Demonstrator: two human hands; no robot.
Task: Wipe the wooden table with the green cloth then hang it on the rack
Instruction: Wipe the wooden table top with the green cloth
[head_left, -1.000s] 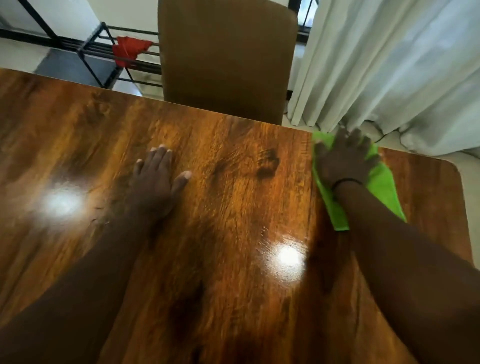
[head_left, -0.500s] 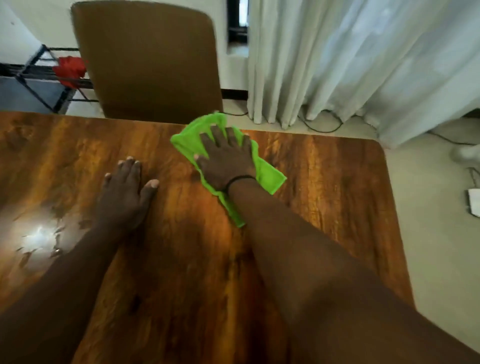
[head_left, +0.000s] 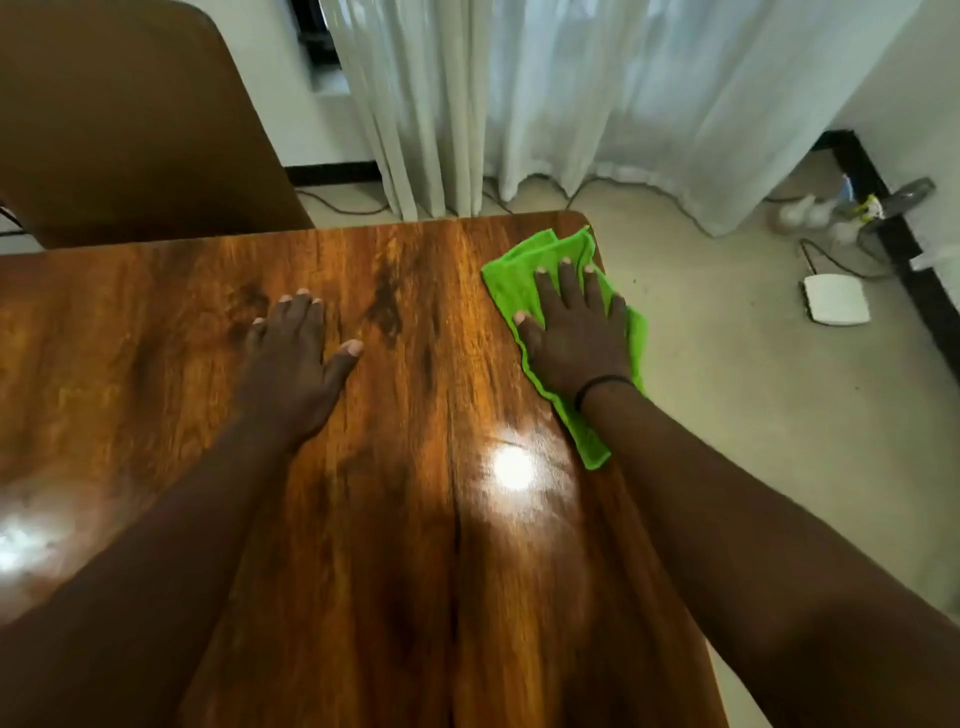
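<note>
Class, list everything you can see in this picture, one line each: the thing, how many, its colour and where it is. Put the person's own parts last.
wooden table: one, glossy brown, fills the lower left and centre.
green cloth: one, bright green, flat at the table's far right corner, partly over the edge.
chair: one, brown, behind the table, upper left.
curtain: one, white, hanging to the floor behind the table.
white box: one, on the floor at right, with a cable.
cables: several, dark, on the floor by the curtain.
wristband: one, black, on the right wrist.
left hand: flat on bare table.
right hand: flat on the cloth.
</note>
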